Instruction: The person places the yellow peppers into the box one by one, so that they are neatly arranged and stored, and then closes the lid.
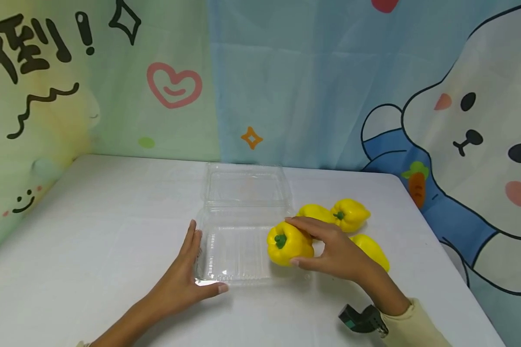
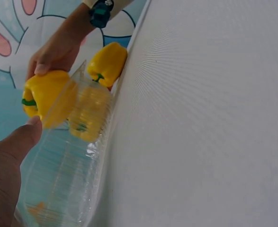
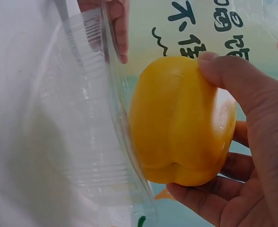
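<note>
My right hand (image 1: 334, 246) grips a yellow bell pepper (image 1: 288, 245) with a green stem, thumb on one side and fingers on the other. The pepper is at the right rim of a clear plastic clamshell box (image 1: 239, 250), overlapping the tray in the head view. In the right wrist view, the held pepper (image 3: 181, 123) is right beside the box's rim. My left hand (image 1: 184, 272) is at the box's left front corner, fingers straight along its side and thumb extended along the front edge. The box's lid (image 1: 248, 185) lies folded back, away from me.
Three more yellow bell peppers lie right of the box: one pepper (image 1: 314, 212) behind the right hand, another pepper (image 1: 350, 215) beside it, and a pepper (image 1: 371, 250) partly hidden by the right wrist. A printed cloth (image 1: 286, 86) hangs behind the white table (image 1: 91, 231).
</note>
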Demonstrator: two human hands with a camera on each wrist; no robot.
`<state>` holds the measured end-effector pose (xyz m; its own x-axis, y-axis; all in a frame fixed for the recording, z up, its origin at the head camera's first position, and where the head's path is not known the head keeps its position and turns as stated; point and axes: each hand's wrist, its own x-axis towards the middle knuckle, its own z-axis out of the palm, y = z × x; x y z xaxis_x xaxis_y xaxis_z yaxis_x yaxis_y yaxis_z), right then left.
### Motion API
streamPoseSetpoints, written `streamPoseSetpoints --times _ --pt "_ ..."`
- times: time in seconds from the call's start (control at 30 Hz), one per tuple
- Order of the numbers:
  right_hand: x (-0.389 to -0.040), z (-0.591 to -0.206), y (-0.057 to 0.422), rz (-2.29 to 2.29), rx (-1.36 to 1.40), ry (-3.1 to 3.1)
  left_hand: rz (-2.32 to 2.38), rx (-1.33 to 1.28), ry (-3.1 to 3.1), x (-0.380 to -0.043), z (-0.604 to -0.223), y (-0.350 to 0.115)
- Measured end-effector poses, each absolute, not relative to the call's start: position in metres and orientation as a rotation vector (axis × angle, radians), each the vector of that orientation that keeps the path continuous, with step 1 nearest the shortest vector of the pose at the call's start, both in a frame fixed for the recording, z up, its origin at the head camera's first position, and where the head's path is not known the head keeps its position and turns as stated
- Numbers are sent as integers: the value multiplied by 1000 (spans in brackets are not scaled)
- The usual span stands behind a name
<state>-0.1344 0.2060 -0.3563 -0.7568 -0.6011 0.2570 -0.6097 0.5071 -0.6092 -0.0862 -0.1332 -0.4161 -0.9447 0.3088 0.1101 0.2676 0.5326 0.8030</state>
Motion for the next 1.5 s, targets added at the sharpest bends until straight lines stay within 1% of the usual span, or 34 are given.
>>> streamPoseSetpoints --times 0.17,0.7,1.23,1.5 --pt "-135 -360 203 1079 1142 -2732 1429 509 2701 -87 -416 -132" --pt "-133 -367 196 1002 1183 -2765 1412 512 2715 -87 -415 -131" --pt "-132 -375 188 1011 1134 -2929 1408 516 2716 -88 -416 -133" --pt "-133 -381 184 895 1192 -2894 1428 498 2710 -87 -416 -133"
